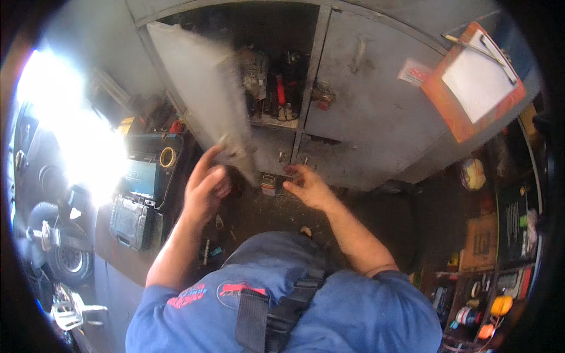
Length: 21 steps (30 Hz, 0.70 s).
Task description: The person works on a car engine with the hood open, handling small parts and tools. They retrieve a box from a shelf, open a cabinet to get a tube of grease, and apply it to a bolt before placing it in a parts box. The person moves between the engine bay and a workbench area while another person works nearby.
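A grey metal cabinet door [197,76] stands swung out on the left, its free edge smeared by motion. My left hand [205,187] is by its lower part, the index finger stretched up to the latch [225,143] and the other fingers loosely bent. Whether that fingertip presses on the latch cannot be made out. My right hand [309,187] hovers in front of the lower doors, fingers apart and nothing in it, close under a small handle [305,160]. Inside the cabinet, a red-handled tool [280,89] stands among dark metal parts [254,73].
A closed door [371,88] with a padlock [323,100] fills the cabinet's right half. A clipboard [477,79] hangs at the far right. Left lies a tool case [129,222] on a bench. A small box [269,185] sits below the doors; cluttered shelves [479,276] stand at right.
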Available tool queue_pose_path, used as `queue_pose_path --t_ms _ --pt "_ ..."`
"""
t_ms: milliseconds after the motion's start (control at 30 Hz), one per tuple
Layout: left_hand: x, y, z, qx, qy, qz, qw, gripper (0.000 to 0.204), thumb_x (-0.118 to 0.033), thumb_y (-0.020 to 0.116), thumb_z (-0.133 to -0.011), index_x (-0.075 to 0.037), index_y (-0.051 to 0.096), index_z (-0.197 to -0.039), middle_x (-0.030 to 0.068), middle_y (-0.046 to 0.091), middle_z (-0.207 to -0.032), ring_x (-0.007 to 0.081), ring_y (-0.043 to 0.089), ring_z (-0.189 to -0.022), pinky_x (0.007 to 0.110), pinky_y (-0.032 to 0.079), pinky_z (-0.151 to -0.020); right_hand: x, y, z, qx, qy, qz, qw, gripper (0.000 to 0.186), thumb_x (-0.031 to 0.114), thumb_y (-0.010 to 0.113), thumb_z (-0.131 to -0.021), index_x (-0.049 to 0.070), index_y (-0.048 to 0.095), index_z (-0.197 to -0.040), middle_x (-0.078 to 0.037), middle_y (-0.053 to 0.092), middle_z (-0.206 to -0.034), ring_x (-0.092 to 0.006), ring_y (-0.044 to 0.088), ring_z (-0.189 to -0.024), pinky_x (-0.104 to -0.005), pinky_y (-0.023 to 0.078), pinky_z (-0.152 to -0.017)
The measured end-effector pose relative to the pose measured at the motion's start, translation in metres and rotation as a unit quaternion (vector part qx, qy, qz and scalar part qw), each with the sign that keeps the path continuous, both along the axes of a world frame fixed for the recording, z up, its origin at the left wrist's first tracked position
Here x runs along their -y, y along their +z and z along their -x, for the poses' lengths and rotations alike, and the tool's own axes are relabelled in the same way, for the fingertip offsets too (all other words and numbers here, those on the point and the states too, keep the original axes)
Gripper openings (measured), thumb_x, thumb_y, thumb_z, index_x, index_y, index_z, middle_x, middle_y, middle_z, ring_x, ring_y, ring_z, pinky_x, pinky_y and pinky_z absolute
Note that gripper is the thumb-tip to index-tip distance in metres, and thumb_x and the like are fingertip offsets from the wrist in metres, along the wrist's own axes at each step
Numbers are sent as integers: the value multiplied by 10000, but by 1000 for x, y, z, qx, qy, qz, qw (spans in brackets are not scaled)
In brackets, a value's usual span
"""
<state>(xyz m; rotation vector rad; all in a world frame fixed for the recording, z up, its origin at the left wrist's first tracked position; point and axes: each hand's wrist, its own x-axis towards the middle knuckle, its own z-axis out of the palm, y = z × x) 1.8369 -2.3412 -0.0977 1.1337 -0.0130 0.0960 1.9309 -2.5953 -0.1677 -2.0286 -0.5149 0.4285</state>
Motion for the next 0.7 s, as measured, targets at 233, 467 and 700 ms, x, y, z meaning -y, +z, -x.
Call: queue_pose_path --t_ms 233,467,700 --pt "-18 -11 78 37 297 134 945 434 -255 544 -956 -101 411 -1338 -38 368 -681 73 354 -556 218 318 -504 0 -11 -52 1 77 10 997 464 236 704 -868 2 550 -1239 -153 571 -1192 -222 635 -883 -356 524 -809" --pt "3 -57 94 25 600 -147 786 294 -176 564 -937 -17 539 -1183 4 496 -798 90 452 -685 229 395 -614 -31 -11 -86 35 152 -41 987 433 217 693 -866 2 557 -1217 -172 574 -1159 -250 628 -827 -373 521 -789" --pt "11 -124 2 -306 97 -14 947 327 -60 527 -900 27 523 -1215 101 601 -1089 198 598 -960 325 501 -841 -100 5 -197 286 -42 -4 957 425 203 625 -875 -21 538 -1226 -247 555 -1184 -373 579 -1054 -465 463 -914"
